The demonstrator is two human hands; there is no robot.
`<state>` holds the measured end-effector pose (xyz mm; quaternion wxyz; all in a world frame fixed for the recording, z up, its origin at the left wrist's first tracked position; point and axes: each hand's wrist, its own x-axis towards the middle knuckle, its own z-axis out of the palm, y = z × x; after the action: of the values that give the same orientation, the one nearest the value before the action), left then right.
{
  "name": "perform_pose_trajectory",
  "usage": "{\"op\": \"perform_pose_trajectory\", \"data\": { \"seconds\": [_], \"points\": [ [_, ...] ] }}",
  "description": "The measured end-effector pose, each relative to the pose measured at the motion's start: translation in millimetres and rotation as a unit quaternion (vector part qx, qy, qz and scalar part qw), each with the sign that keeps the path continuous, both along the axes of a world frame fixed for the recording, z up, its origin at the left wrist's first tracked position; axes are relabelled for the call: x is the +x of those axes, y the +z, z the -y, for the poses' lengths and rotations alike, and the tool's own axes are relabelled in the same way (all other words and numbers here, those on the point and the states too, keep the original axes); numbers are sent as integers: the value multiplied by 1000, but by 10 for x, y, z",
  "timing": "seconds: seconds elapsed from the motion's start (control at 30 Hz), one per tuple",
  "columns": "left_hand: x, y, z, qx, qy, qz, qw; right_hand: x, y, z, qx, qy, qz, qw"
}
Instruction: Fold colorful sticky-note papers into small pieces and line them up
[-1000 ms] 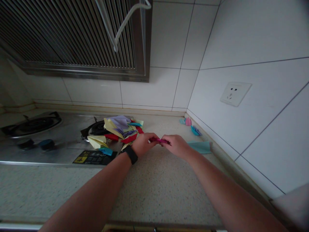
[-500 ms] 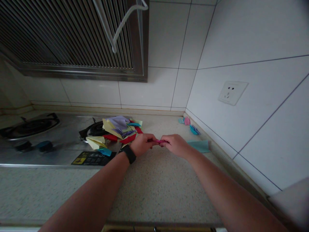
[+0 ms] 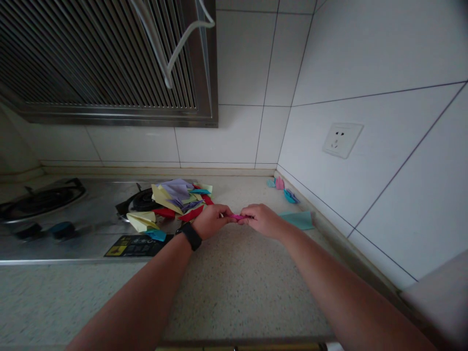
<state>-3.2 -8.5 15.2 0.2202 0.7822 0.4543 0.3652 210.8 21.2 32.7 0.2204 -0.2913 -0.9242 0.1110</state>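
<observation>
A small folded piece of pink paper is pinched between both hands just above the speckled countertop. My left hand, with a dark band on its wrist, grips the paper's left end. On the right end, the fingers of my right hand are closed. Much of the paper is hidden by the fingers, so its exact shape cannot be made out. Left of my left hand lies a heap of folded coloured papers. A flat light-blue paper strip rests beyond my right wrist.
A gas stove with black burners is at the left, partly under the paper heap. Small folded paper pieces sit by the right wall, along with a blue one. Overhead hangs a range hood. A socket is on the tiled wall.
The view has shifted slightly, moving the surroundings a little to the left. Both hands still hold the pink paper; slightly more of it shows between the fingers.
</observation>
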Motion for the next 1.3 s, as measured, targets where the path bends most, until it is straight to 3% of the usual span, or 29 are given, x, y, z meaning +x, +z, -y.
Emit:
{"op": "perform_pose_trajectory", "data": {
  "seconds": [0.13,0.37,0.6,0.83,1.0,1.3],
  "points": [
    [-13,39,22,8,3,31,999,36,-27,-46,-71,0,-57,996],
    [-25,46,3,-8,9,72,997,23,-40,-105,-168,7,-209,963],
    [-17,32,-2,14,4,65,998,13,-54,-105,-230,1,-227,946],
    [-44,13,-16,33,-30,62,997,30,-26,-66,-290,44,-219,931],
    [-73,23,-19,-3,-53,61,997,47,27,-36,-295,54,-221,928],
    [-42,70,20,-73,-121,131,981,89,19,-102,-242,55,-240,939]
  ]
}}
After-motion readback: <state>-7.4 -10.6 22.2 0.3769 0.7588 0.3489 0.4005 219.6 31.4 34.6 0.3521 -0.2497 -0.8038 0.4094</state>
